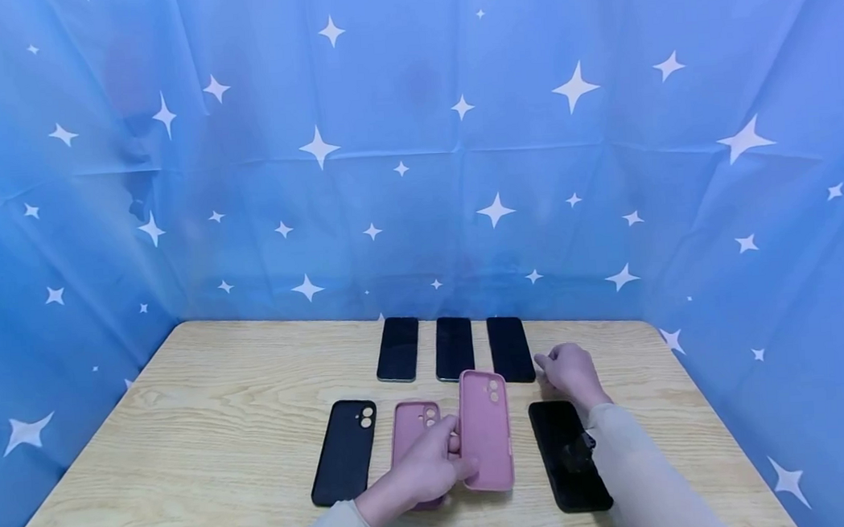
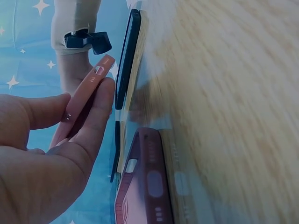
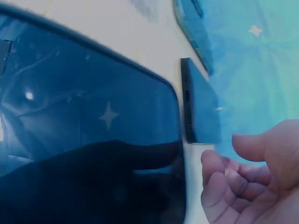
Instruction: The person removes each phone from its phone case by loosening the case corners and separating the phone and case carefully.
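My left hand (image 1: 427,466) grips a pink phone case (image 1: 485,421) by its left edge, thumb on one side and fingers on the other. It is raised off the table, its hollow side towards me. Under that hand a second pink phone case (image 1: 406,434) lies partly hidden. Just right of the rightmost phone (image 1: 510,351) in the back row is my right hand (image 1: 574,375), fingers loosely bent and holding nothing. In the right wrist view a gap shows between its thumb and fingers, close to that phone's end (image 3: 201,107).
A black phone case (image 1: 344,454) lies at the front left. Beneath my right forearm is a dark phone with a black rim (image 1: 568,456). Two more phones, a left one (image 1: 398,349) and a middle one (image 1: 454,348), lie along the back edge of the wooden table (image 1: 208,438), before a blue star-patterned curtain (image 1: 418,191).
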Tool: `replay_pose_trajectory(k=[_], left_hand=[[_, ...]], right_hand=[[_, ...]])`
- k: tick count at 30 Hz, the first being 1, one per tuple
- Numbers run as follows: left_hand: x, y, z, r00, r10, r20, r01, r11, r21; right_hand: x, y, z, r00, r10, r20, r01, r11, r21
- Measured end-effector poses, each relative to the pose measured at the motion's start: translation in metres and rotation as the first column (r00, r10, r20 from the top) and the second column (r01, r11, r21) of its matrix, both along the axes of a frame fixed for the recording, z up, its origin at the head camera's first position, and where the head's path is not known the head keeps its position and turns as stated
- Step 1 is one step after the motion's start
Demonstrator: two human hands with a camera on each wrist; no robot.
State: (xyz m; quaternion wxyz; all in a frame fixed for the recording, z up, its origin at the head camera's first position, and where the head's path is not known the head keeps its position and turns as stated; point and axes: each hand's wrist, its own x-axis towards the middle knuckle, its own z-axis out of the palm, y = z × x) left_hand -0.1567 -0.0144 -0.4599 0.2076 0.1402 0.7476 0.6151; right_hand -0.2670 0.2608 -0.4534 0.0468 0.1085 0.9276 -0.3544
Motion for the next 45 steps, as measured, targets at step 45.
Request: replay_pose_trajectory(k=[45], left_hand=[[0.012, 0.013, -0.004, 0.995, -0.018, -0.095, -0.013, 0.950, -0.313]], right_hand=[[0.035, -0.006, 0.020, 0.980, 0.075, -0.185, -0.069, 0.997, 0.043]])
